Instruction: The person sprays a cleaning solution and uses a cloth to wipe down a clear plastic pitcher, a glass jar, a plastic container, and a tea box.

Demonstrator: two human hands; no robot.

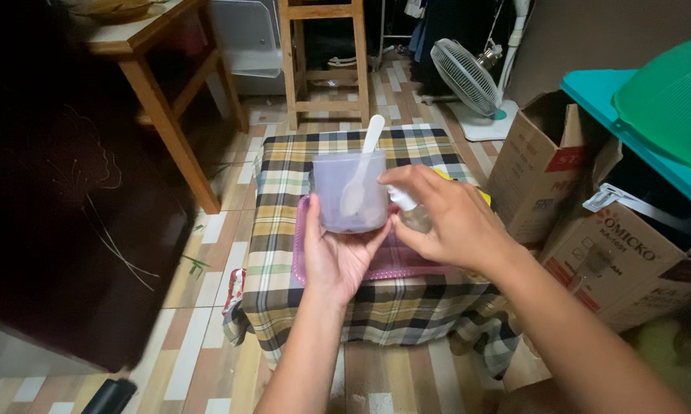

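Note:
My left hand (336,257) holds a translucent plastic cup (351,192) from below, above a small table. A white plastic spoon (362,165) stands in the cup, its handle sticking up past the rim. Something dark lies at the cup's bottom. My right hand (441,218) grips a small clear bottle with a white top (408,211) right beside the cup, its tip pointing at the cup's side. Under both hands lies a pink tray (395,264) on a plaid tablecloth (284,222).
Cardboard boxes (541,165) stand at the right under a teal shelf (644,134). A white standing fan (468,77) is behind them. A wooden table (157,92) and a wooden stool (326,61) stand at the back. A dark cabinet (69,230) fills the left. The floor is tiled.

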